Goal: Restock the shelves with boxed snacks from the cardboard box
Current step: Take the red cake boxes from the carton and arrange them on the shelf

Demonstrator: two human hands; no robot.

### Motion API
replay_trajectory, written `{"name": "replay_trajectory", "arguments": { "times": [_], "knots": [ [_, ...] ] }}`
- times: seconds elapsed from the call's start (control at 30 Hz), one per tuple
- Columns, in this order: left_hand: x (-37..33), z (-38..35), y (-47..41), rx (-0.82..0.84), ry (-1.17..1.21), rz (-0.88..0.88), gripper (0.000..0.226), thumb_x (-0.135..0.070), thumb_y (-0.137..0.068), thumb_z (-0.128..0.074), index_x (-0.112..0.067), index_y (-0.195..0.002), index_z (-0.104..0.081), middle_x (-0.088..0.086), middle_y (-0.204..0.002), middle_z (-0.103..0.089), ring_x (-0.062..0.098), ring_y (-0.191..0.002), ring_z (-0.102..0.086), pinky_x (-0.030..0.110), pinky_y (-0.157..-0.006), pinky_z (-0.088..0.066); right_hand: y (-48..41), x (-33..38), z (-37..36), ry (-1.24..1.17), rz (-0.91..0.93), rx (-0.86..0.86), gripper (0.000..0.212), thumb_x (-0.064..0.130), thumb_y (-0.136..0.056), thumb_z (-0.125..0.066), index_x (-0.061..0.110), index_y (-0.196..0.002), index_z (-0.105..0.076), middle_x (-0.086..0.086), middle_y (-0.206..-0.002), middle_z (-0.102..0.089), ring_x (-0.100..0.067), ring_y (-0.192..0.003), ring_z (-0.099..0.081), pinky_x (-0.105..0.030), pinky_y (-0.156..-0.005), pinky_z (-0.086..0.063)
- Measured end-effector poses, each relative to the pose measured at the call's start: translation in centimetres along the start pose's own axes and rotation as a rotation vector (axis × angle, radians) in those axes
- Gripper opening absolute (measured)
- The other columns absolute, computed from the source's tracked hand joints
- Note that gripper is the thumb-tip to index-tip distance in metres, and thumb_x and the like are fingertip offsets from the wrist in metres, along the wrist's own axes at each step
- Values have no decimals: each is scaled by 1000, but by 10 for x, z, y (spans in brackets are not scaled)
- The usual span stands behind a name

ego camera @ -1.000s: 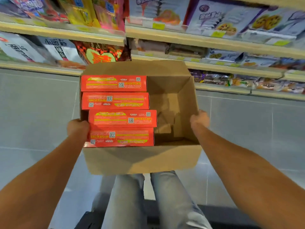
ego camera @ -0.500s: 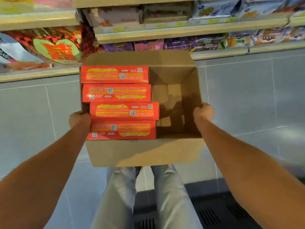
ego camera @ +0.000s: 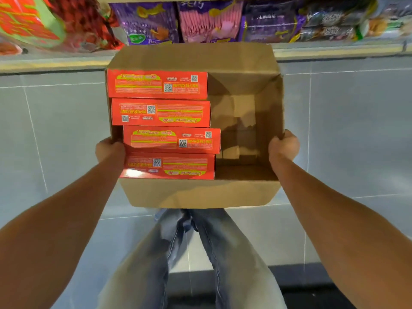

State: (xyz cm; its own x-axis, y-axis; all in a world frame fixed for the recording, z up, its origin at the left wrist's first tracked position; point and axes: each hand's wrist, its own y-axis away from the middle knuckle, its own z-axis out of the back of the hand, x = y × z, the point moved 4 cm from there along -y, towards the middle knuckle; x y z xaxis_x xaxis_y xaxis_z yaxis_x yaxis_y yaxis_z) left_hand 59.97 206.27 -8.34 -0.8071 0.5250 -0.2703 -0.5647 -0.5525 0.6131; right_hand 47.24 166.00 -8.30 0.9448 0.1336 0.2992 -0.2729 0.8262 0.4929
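Note:
An open brown cardboard box hangs in front of me above the floor. My left hand grips its left wall and my right hand grips its right wall. Several red snack boxes with yellow print and QR codes stand side by side in the left half of the box. Its right half shows only bare cardboard bottom. The lowest shelf runs just beyond the box's far edge.
Purple and pink snack bags fill the lowest shelf behind the box, with a red and green bag at the left. Grey floor tiles lie on both sides. My legs in light jeans are under the box.
The box and both hands have sunk towards the floor and closer to the lowest shelf. The upper shelves have left the view. My grip on the box is the same.

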Motion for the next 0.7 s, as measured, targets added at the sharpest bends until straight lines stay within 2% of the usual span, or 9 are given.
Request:
{"name": "replay_trajectory", "arguments": {
  "times": [0.2, 0.3, 0.47, 0.7],
  "knots": [
    [9, -26, -26, -3, 26, 4, 32, -9, -91, -43, -8, -113, -66, 17, -107, -66, 30, -85, -58, 30, -75, -43, -18, -8, -38, 4, 4, 26, 25, 11, -96, -43, 9, -111, -63, -9, -111, -66, -27, -102, -64, -39, -94, -52],
    [14, -33, -34, 5, 42, 19, 31, -9, -93, -43, -8, -114, -65, 17, -111, -66, 34, -94, -61, 29, -75, -44, -27, -5, -52, 30, 23, 33, 24, 11, -97, -45, 9, -112, -63, -10, -111, -67, -27, -102, -64, -38, -93, -53],
    [21, -46, -54, 26, 49, 58, 31, -16, -94, -45, -12, -117, -65, 10, -107, -67, 29, -91, -62, 33, -80, -50, -46, 6, -72, 40, 47, 57, 24, 9, -94, -46, 7, -111, -64, -11, -108, -67, -28, -100, -64, -33, -88, -53],
    [27, -60, -64, 32, 82, 47, 30, -13, -95, -44, -10, -114, -66, 15, -108, -67, 29, -87, -60, 32, -77, -48, -50, -3, -86, 48, 19, 52, 27, 13, -98, -44, 13, -120, -59, -7, -119, -64, -27, -110, -61, -37, -98, -49]
  ]
}}
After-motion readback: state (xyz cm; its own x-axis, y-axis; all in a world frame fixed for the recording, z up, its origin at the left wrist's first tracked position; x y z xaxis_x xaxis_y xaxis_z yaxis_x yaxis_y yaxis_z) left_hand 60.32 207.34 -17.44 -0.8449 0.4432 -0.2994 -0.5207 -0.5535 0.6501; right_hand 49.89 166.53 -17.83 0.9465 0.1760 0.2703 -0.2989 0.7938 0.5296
